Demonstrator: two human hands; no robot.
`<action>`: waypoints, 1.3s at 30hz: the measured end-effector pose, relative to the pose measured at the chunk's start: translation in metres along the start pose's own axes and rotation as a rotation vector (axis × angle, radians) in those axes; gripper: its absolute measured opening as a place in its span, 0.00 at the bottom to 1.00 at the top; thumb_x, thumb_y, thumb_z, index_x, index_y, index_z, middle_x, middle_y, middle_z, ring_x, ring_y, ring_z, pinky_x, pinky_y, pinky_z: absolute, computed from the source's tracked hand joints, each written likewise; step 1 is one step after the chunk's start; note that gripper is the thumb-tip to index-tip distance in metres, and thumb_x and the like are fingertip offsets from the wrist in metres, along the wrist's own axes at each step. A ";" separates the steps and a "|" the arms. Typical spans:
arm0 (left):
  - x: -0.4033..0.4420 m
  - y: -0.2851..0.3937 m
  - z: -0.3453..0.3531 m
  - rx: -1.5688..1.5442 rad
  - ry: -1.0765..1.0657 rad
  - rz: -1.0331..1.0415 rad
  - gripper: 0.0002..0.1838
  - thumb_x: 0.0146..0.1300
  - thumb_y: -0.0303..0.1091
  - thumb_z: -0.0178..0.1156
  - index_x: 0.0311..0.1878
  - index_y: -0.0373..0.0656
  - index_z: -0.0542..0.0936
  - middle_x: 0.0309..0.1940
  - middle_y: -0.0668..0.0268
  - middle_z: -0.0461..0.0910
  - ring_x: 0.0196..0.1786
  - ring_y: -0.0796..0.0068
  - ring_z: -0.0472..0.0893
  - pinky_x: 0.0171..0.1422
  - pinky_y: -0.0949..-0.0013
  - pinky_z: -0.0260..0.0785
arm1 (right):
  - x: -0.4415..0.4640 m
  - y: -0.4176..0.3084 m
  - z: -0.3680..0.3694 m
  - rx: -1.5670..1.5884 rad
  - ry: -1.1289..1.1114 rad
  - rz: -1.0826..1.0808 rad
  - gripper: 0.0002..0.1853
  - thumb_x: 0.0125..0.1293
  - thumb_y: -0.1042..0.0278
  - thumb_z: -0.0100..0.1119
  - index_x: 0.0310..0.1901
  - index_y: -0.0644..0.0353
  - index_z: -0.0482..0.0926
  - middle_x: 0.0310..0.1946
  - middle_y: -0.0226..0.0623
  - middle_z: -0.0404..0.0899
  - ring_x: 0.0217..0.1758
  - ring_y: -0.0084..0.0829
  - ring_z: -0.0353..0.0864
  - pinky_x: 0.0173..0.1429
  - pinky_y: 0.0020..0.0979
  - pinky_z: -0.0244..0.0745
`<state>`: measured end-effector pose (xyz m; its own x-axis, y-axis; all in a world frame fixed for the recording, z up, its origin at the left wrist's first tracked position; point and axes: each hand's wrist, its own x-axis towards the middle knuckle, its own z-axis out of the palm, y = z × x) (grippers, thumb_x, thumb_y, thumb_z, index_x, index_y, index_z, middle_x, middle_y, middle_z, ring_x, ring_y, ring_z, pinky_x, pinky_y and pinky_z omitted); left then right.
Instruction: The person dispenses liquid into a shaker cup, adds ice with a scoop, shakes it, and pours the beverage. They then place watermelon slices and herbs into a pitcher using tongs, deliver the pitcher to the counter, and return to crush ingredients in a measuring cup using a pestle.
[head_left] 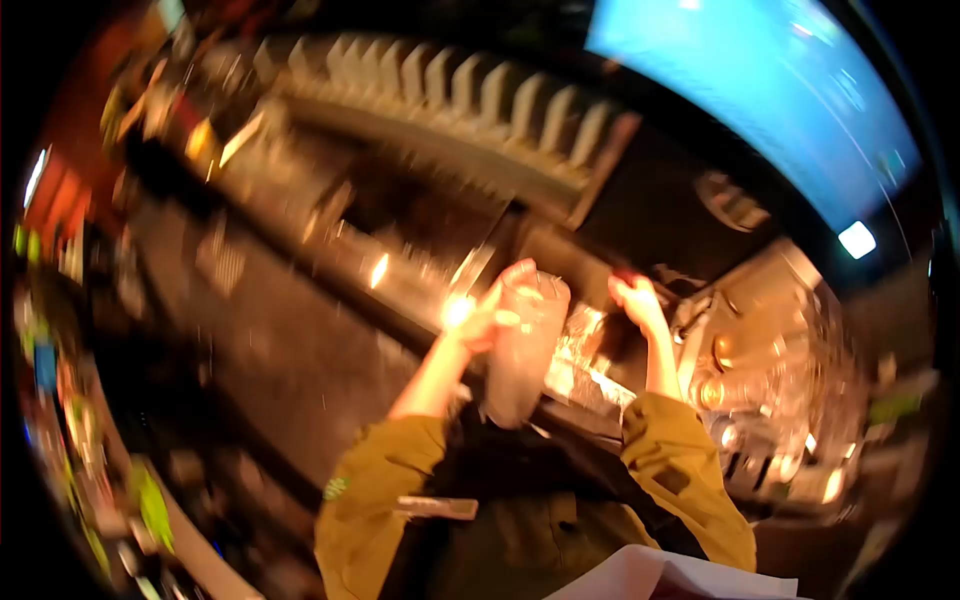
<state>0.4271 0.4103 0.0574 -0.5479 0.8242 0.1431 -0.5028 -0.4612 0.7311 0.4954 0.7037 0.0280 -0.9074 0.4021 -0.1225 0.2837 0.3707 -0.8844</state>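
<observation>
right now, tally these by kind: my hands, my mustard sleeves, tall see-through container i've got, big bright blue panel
hands, left hand and right hand: 2
mustard sleeves: 2
tall container: 1
blue panel: 1
total: 6

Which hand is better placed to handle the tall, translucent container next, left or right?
Left, most likely. The left hand has its grip on the translucent container, near the end farther from the body. The right hand is apart from it, to the right; blur hides whether it holds anything.
</observation>
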 end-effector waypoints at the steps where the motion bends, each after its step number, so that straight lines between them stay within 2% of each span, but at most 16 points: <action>1: -0.030 0.027 -0.003 0.107 0.026 0.019 0.49 0.40 0.41 0.66 0.67 0.47 0.51 0.48 0.61 0.69 0.51 0.65 0.71 0.57 0.64 0.64 | 0.014 -0.015 0.025 0.031 -0.043 -0.024 0.15 0.56 0.65 0.55 0.41 0.68 0.76 0.29 0.36 0.78 0.33 0.26 0.75 0.40 0.27 0.70; 6: -0.192 0.107 -0.055 0.473 0.620 0.288 0.54 0.35 0.44 0.70 0.67 0.46 0.50 0.52 0.58 0.68 0.55 0.64 0.69 0.59 0.64 0.60 | 0.081 -0.067 0.193 -0.102 -0.463 -0.368 0.12 0.55 0.71 0.52 0.40 0.64 0.77 0.34 0.40 0.78 0.36 0.31 0.77 0.43 0.28 0.71; 13: -0.328 0.106 -0.203 0.612 1.514 0.198 0.50 0.38 0.33 0.68 0.66 0.46 0.53 0.51 0.60 0.68 0.52 0.69 0.67 0.58 0.66 0.59 | 0.253 -0.123 0.470 -0.346 -0.467 -0.671 0.13 0.52 0.72 0.49 0.39 0.62 0.78 0.36 0.47 0.77 0.42 0.46 0.76 0.48 0.38 0.71; 17: -0.320 0.130 -0.250 0.765 1.587 -0.101 0.48 0.35 0.24 0.63 0.66 0.42 0.53 0.48 0.61 0.67 0.51 0.69 0.66 0.58 0.68 0.57 | 0.310 -0.071 0.585 -1.054 -0.850 -0.661 0.11 0.51 0.73 0.50 0.35 0.63 0.80 0.34 0.47 0.79 0.37 0.46 0.78 0.42 0.42 0.74; 18: -0.316 0.132 -0.261 0.732 1.586 -0.117 0.49 0.35 0.24 0.63 0.66 0.43 0.53 0.48 0.60 0.66 0.52 0.68 0.66 0.59 0.68 0.56 | 0.313 -0.048 0.600 -0.952 -0.968 -0.497 0.10 0.51 0.73 0.51 0.34 0.63 0.80 0.33 0.47 0.79 0.37 0.45 0.79 0.39 0.42 0.74; 22: -0.298 0.140 -0.298 0.740 1.545 -0.233 0.51 0.34 0.27 0.66 0.66 0.42 0.51 0.50 0.58 0.65 0.54 0.65 0.65 0.61 0.65 0.54 | 0.298 -0.007 0.650 -1.108 -0.728 0.015 0.09 0.53 0.62 0.56 0.33 0.55 0.81 0.34 0.34 0.81 0.40 0.29 0.80 0.38 0.29 0.75; 24: -0.286 0.142 -0.312 0.721 1.516 -0.228 0.51 0.34 0.27 0.67 0.66 0.42 0.51 0.50 0.58 0.65 0.54 0.64 0.65 0.61 0.64 0.54 | 0.316 0.032 0.650 -0.717 -0.642 0.128 0.09 0.52 0.67 0.55 0.31 0.62 0.80 0.42 0.39 0.79 0.46 0.35 0.79 0.38 0.38 0.77; 26: -0.274 0.150 -0.331 0.691 1.513 -0.232 0.52 0.35 0.27 0.67 0.66 0.42 0.51 0.49 0.59 0.66 0.54 0.64 0.65 0.61 0.64 0.54 | 0.310 -0.043 0.638 -1.214 -0.807 0.300 0.11 0.49 0.65 0.59 0.33 0.63 0.80 0.41 0.40 0.80 0.45 0.34 0.80 0.40 0.35 0.77; 27: -0.266 0.150 -0.338 0.688 1.491 -0.208 0.51 0.35 0.27 0.67 0.66 0.43 0.51 0.49 0.59 0.66 0.52 0.66 0.65 0.59 0.65 0.56 | 0.310 -0.048 0.627 -1.150 -0.839 0.250 0.11 0.48 0.67 0.61 0.33 0.63 0.80 0.38 0.40 0.81 0.41 0.34 0.81 0.37 0.35 0.77; 28: -0.258 0.150 -0.348 0.691 1.471 -0.181 0.50 0.36 0.28 0.66 0.66 0.44 0.52 0.49 0.60 0.66 0.51 0.67 0.66 0.58 0.66 0.57 | 0.311 -0.047 0.632 -1.153 -0.694 0.594 0.10 0.45 0.70 0.63 0.31 0.62 0.82 0.32 0.39 0.82 0.31 0.34 0.82 0.31 0.35 0.78; 29: -0.253 0.154 -0.358 0.703 1.449 -0.154 0.49 0.37 0.28 0.65 0.66 0.44 0.52 0.48 0.60 0.66 0.50 0.69 0.66 0.56 0.67 0.59 | 0.311 -0.038 0.613 -1.050 -0.869 0.337 0.07 0.44 0.72 0.63 0.27 0.64 0.82 0.24 0.39 0.81 0.23 0.31 0.81 0.25 0.36 0.76; 31: -0.239 0.160 -0.367 0.740 1.402 -0.145 0.49 0.37 0.29 0.66 0.66 0.44 0.52 0.48 0.60 0.66 0.50 0.69 0.66 0.56 0.67 0.58 | 0.304 -0.055 0.600 -1.160 -1.077 0.311 0.06 0.44 0.73 0.62 0.24 0.66 0.80 0.23 0.43 0.80 0.25 0.31 0.81 0.26 0.34 0.76; 33: -0.233 0.163 -0.377 0.755 1.370 -0.157 0.49 0.38 0.29 0.66 0.66 0.44 0.52 0.48 0.60 0.66 0.50 0.69 0.66 0.57 0.67 0.58 | 0.293 -0.064 0.594 -1.252 -1.386 -0.355 0.10 0.47 0.69 0.58 0.23 0.70 0.78 0.23 0.50 0.78 0.25 0.35 0.80 0.28 0.32 0.75; 35: -0.227 0.163 -0.385 0.708 1.353 -0.166 0.52 0.36 0.28 0.68 0.66 0.44 0.51 0.50 0.59 0.66 0.53 0.65 0.65 0.58 0.64 0.57 | 0.301 -0.021 0.612 -1.060 -1.376 -0.201 0.13 0.52 0.66 0.52 0.28 0.70 0.78 0.25 0.51 0.78 0.24 0.37 0.80 0.26 0.36 0.74; 37: -0.218 0.166 -0.384 0.694 1.342 -0.150 0.52 0.36 0.29 0.68 0.66 0.44 0.51 0.50 0.59 0.66 0.52 0.65 0.65 0.58 0.64 0.57 | 0.288 -0.070 0.607 -0.782 -1.058 0.471 0.13 0.59 0.68 0.43 0.33 0.66 0.77 0.25 0.43 0.78 0.17 0.34 0.76 0.17 0.35 0.69; 39: -0.217 0.169 -0.383 0.665 1.369 -0.128 0.52 0.36 0.29 0.68 0.66 0.44 0.51 0.50 0.59 0.66 0.52 0.66 0.65 0.58 0.64 0.57 | 0.291 -0.055 0.624 -0.810 -0.946 0.538 0.12 0.57 0.69 0.44 0.35 0.65 0.77 0.26 0.45 0.78 0.20 0.37 0.77 0.21 0.37 0.71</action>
<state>0.2048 0.0271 -0.1059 -0.8911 -0.2537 -0.3763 -0.4154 0.1218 0.9015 0.0218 0.2780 -0.2402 -0.3977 0.0490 -0.9162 0.4717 0.8674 -0.1583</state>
